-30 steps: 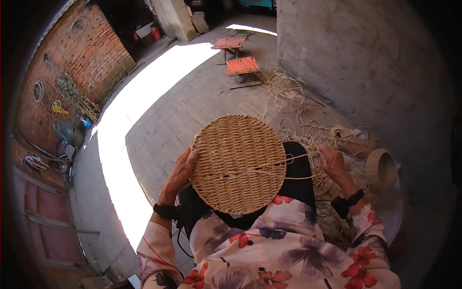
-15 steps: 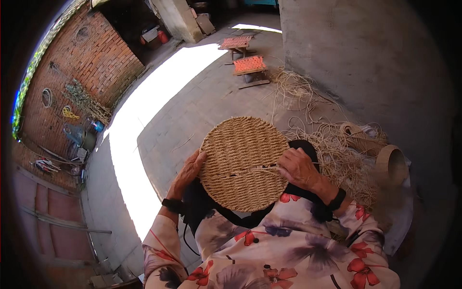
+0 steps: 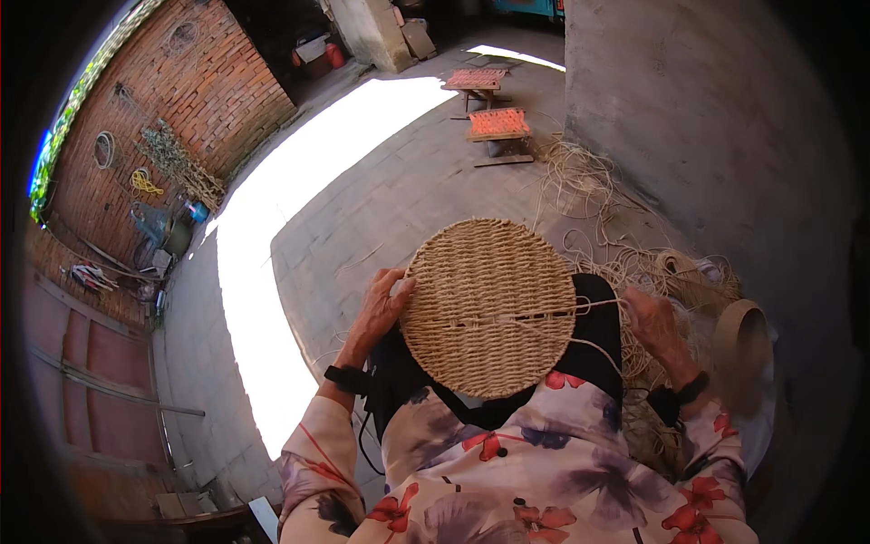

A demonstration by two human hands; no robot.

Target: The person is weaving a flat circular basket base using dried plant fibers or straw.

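A round mat (image 3: 489, 267) of twisted tan cord lies over my lap, with a narrow slit running across its lower half. My left hand (image 3: 381, 306) grips its left edge, thumb on top and fingers partly hidden beneath. To the right of the mat, my right hand (image 3: 654, 326) is closed on a thin pale cord (image 3: 600, 305), stretched from the slit. A second length of the same cord sags in a loop from the mat's lower right. The right fingertips are slightly blurred.
A tangled heap of loose cord (image 3: 634, 265) spreads over the floor at my right, beside a tan hoop-shaped roll (image 3: 741, 328). Two low stools with orange-red woven seats (image 3: 498, 123) stand ahead. A grey wall (image 3: 689, 109) rises at right, a brick wall (image 3: 213, 68) at far left.
My right hand has moved from the mat's right edge out to the right, drawing the cord with it. My left hand still holds the left edge. The whole view has shifted slightly.
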